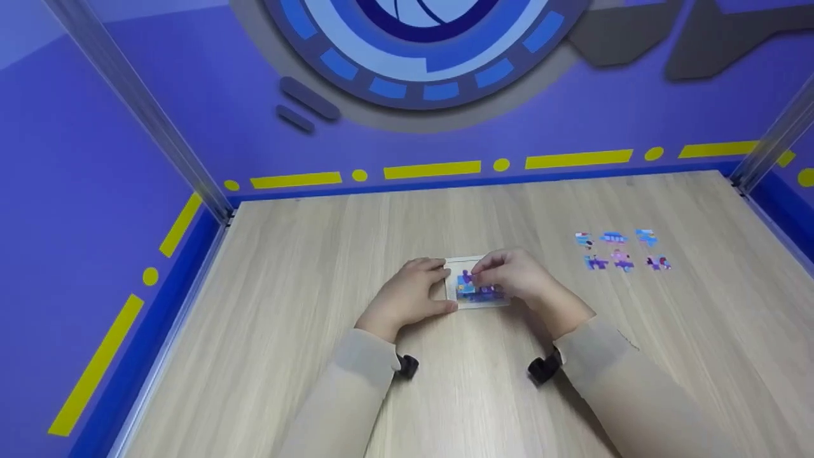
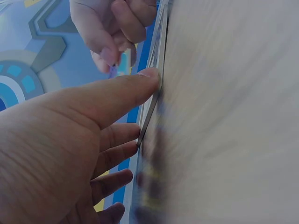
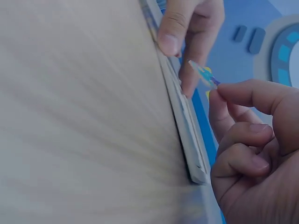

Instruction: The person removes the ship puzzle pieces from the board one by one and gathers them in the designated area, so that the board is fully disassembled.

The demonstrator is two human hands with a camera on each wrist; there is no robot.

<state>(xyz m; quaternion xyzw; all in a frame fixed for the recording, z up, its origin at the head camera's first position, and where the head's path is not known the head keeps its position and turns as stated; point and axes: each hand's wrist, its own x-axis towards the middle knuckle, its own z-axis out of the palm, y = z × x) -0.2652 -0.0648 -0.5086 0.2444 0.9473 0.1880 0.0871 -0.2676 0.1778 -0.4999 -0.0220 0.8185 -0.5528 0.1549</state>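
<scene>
a person sits at a pale wooden table (image 1: 318, 356) with both hands gathered over a small white puzzle tray (image 1: 474, 292) lying flat near the middle of the tabletop. the left hand (image 1: 407, 296) rests at the tray's left edge, fingers fairly straight and spread, thumb tip pressed against the tray's rim, nothing clasped in it. the right hand (image 1: 515, 275) hovers over the tray's right part with its fingers curled, and the right wrist view shows thumb and forefinger pinching a thin blue and purple puzzle piece (image 3: 204, 74) just above the tray, tilted and not yet lying flat. part of the tray's picture is already filled in blue and purple. off to the right, well apart from the hands, six loose puzzle pieces (image 1: 620, 249) lie in two rows of three on the wood.
</scene>
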